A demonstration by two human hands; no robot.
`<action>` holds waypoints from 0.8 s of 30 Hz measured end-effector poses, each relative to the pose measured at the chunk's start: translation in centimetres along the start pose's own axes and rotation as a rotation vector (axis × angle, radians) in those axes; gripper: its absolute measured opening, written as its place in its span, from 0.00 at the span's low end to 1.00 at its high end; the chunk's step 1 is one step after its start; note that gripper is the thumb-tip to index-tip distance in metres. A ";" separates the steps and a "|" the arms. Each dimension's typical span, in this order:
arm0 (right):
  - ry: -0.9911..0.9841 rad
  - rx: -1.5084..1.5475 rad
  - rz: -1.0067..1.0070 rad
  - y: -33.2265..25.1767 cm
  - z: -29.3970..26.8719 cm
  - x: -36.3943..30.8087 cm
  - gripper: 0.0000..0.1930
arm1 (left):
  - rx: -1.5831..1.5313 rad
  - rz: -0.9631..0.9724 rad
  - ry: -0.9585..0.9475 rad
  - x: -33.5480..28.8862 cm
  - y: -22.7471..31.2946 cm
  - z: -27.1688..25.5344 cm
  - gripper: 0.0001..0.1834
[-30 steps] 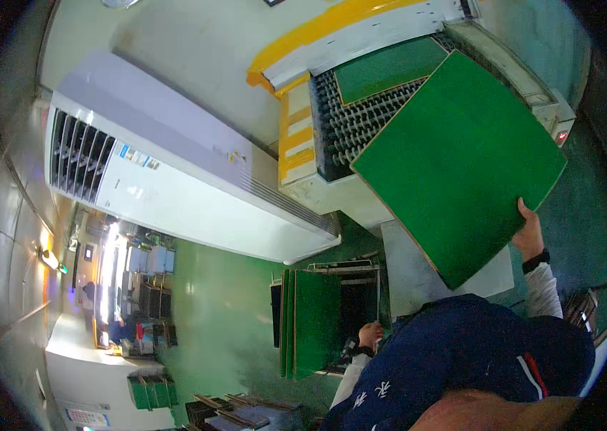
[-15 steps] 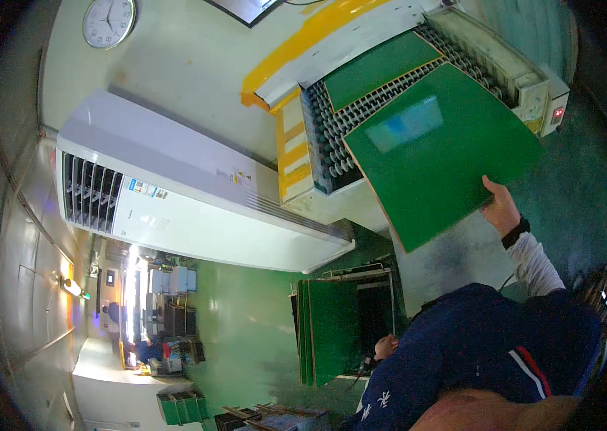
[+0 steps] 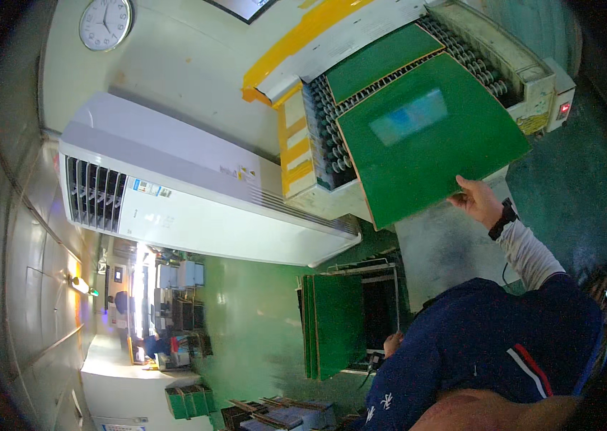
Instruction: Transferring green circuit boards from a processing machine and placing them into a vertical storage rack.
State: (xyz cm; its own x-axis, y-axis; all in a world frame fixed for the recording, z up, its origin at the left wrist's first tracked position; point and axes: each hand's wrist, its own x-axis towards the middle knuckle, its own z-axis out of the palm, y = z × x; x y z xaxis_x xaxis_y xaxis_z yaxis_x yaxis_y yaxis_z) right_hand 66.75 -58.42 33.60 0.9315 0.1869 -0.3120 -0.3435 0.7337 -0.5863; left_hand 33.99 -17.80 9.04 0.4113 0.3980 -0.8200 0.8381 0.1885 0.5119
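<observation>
My right hand (image 3: 481, 205) pinches the near edge of a large glossy green panel (image 3: 425, 151), thumb on top and fingers beneath. The panel lies slanted over a conveyor of black roller wheels (image 3: 335, 154), its near part jutting out past the conveyor's front. Just beyond it, a second green panel (image 3: 382, 61) rests on the rollers, partly under the wall opening. My left hand (image 3: 392, 344) is low beside a rack (image 3: 382, 269) where several green panels (image 3: 332, 323) stand upright. Its fingers are mostly hidden by my sleeve, so its grip does not show.
A white air conditioner (image 3: 203, 194) stands left of the conveyor. A control box with a red lit switch (image 3: 564, 109) sits at the conveyor's right end. Stacked frames (image 3: 282, 413) and green bins (image 3: 188, 402) are at the lower left. A person (image 3: 120, 302) is far off.
The held panel has moved farther onto the conveyor, away from me and slightly left, with my right hand following. My left hand stays by the rack.
</observation>
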 end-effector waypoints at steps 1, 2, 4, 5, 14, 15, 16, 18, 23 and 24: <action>0.000 -0.002 -0.027 -0.2 -0.3 0.1 0.13 | -0.068 0.021 -0.009 -1.5 1.2 0.7 0.16; 0.000 -0.001 -0.032 -0.3 0.0 0.3 0.13 | -0.095 0.037 -0.013 -2.1 1.3 0.9 0.16; -0.003 -0.004 -0.039 -0.4 0.9 0.8 0.13 | -0.098 0.054 -0.023 -1.0 0.1 0.3 0.16; 0.008 -0.006 -0.031 -0.5 0.9 1.2 0.13 | -0.067 0.059 -0.031 0.1 -0.6 0.2 0.16; 0.010 -0.002 0.030 -0.5 0.8 3.1 0.12 | -0.053 0.040 0.013 5.3 -5.5 -0.6 0.18; 0.031 0.006 0.016 -0.6 0.2 3.2 0.12 | 0.029 0.047 0.032 4.3 -4.4 0.0 0.18; 0.043 0.014 0.005 -0.7 -0.1 3.2 0.12 | 0.107 0.055 0.056 3.3 -3.6 0.2 0.19; 0.072 0.009 -0.014 -0.9 0.1 3.1 0.12 | 0.330 0.277 0.020 1.8 -2.4 -0.1 0.19; 0.062 -0.009 0.011 -1.1 1.2 3.6 0.12 | 0.446 0.380 0.011 2.3 -2.6 -0.8 0.21; 0.064 -0.014 0.012 -1.1 1.2 3.8 0.12 | 0.410 0.377 -0.004 2.3 -3.0 -0.5 0.21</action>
State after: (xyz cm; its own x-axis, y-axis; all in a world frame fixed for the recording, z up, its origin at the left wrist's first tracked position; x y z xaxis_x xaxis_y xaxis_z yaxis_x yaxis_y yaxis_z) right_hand 70.79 -57.76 34.01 0.9179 0.1536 -0.3660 -0.3570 0.7222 -0.5924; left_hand 32.19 -16.96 5.72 0.7102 0.3663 -0.6012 0.7033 -0.3315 0.6289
